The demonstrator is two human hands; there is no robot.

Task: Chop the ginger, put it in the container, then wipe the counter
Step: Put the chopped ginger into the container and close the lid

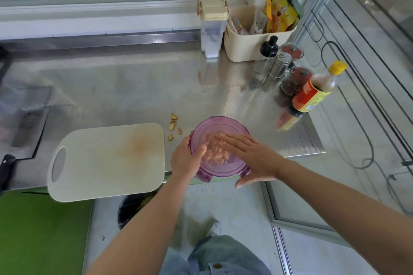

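Observation:
A round container with a translucent purple lid (214, 127) sits at the counter's front edge, chopped ginger (215, 154) visible through the lid. My left hand (186, 157) grips the container's left rim, thumb on top of the lid. My right hand (250, 154) lies flat on the lid with fingers spread, palm over its right side. Several ginger scraps (173, 126) lie on the steel counter (125, 87) just left of the container. The white cutting board (107, 161) lies to the left, bare apart from a yellowish stain, overhanging the front edge.
A black knife handle (6, 168) shows at the far left. A soy sauce bottle (312, 94), spice jars (295, 80), a shaker, a cream caddy (252, 42) and a salt box (211, 27) crowd the back right. A dark bin (131, 207) stands below the counter.

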